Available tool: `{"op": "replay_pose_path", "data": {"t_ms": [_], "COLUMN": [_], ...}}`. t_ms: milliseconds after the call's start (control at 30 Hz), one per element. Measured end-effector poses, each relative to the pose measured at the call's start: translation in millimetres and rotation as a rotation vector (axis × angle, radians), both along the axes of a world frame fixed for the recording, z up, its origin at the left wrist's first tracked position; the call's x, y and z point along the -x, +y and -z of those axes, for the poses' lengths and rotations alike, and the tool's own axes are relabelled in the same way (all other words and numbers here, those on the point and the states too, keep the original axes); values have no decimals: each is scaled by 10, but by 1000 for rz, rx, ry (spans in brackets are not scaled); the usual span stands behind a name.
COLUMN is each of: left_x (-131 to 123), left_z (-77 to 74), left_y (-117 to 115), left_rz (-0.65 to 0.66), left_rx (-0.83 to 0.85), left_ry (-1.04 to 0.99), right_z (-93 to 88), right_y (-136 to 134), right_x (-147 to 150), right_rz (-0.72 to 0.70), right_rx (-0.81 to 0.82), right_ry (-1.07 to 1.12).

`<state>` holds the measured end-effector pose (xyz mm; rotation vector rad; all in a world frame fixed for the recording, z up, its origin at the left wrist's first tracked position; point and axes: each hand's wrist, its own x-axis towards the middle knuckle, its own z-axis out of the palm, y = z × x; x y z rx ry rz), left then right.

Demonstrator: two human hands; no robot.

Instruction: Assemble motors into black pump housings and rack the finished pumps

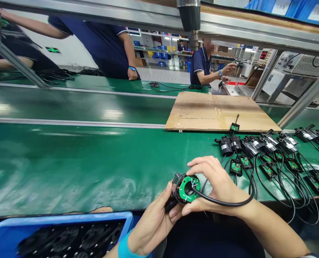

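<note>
My left hand [157, 214] is wrapped around a black cylindrical housing [171, 202] in front of me. A ring-shaped green circuit board [185, 196] sits on the housing's end, facing me. Thin coloured wires join it to a black cable [225, 204], which loops over my right wrist and runs up towards a small black box with a green board [235, 127]. My right hand [220, 181] grips the rim of the housing, its thumb below and fingertips above. Whether its fingertips press on the board or the housing is hard to tell.
Several black cylindrical units [249, 146] with cables and small open boxes [268, 171] lie to the right on the green bench [76, 161]. A cardboard sheet [202, 107] lies behind. A blue bin [129, 218] of black parts stands front left. A power driver [188, 16] hangs overhead. Other people work beyond.
</note>
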<state>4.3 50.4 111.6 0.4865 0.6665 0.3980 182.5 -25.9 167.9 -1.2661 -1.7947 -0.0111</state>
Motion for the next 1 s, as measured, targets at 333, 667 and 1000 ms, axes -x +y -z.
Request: {"op": "replay_pose_path", "data": {"t_ms": [333, 667, 1000], "left_x": [168, 155, 311], "left_z": [38, 103, 307], "left_y": [217, 319, 508], "left_rz": [-203, -45, 42], "left_rx": [9, 54, -234], "left_ry": [-26, -37, 74], "right_z": [7, -162, 280], "right_y": [298, 464, 630], "right_x": [172, -85, 161], "right_rz": [-143, -361, -305], "right_rx": [-31, 254, 115], "right_ry": [-17, -102, -39]}}
